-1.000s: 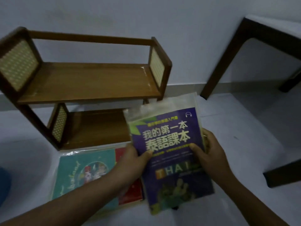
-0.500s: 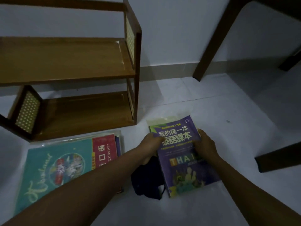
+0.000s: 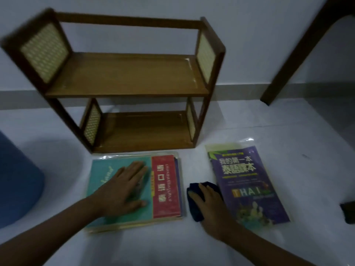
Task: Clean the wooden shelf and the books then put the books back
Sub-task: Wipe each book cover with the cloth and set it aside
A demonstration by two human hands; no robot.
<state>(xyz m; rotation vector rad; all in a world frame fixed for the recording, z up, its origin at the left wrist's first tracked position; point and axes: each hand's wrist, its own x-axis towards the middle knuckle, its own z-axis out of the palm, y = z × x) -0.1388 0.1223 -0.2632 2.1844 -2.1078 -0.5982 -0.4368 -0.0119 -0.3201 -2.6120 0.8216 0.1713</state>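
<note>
A two-tier wooden shelf (image 3: 126, 73) with rattan side panels stands against the wall, both boards bare. In front of it lies a stack of books: a teal book (image 3: 99, 189) on top beside a red book (image 3: 166, 187). My left hand (image 3: 124, 187) rests flat, fingers spread, on the teal cover. To the right a purple Thai textbook (image 3: 247, 181) in a clear sleeve lies on the floor. Between the stack and the purple book my right hand (image 3: 209, 202) grips a dark blue cloth (image 3: 196, 204) on the floor.
A dark wooden table leg (image 3: 288, 60) slants down at the upper right. A blue rounded object (image 3: 17, 185) sits at the left edge. A small dark object (image 3: 348, 212) lies at the right edge. The floor (image 3: 288, 135) is pale tile.
Both hands let go of the purple book, which now lies on the floor. My left hand moved onto the teal book and my right hand took hold of the cloth.
</note>
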